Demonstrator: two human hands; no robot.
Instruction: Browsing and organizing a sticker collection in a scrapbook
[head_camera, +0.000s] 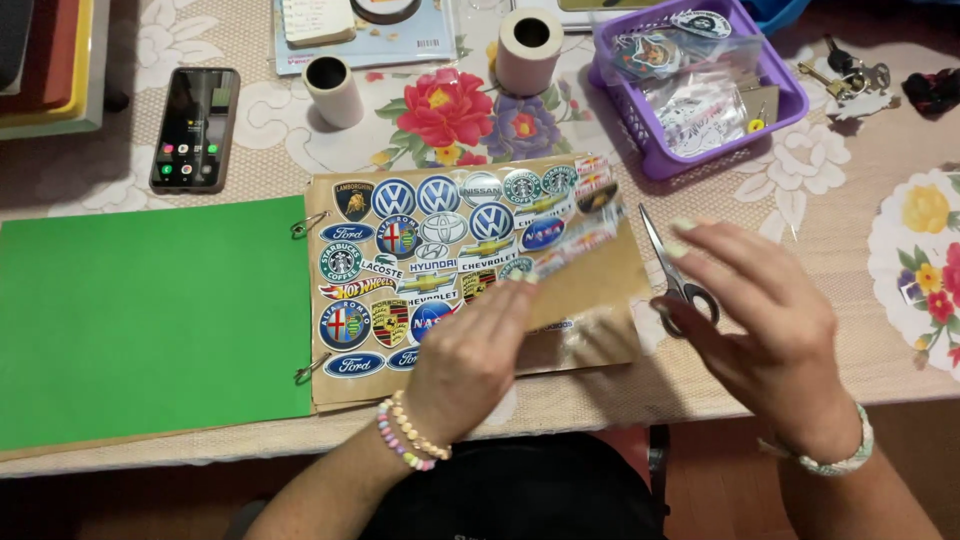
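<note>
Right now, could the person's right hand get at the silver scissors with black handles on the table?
Probably yes: the right hand hovers directly over the silver scissors with black handles, fingers spread and holding nothing, with nothing lying between them.

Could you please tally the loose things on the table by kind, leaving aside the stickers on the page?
Paper rolls: 2, one and another
Phones: 1
Scissors: 1
Purple baskets: 1
Ring-bound albums: 1
Key bunches: 1
Total: 7
</note>
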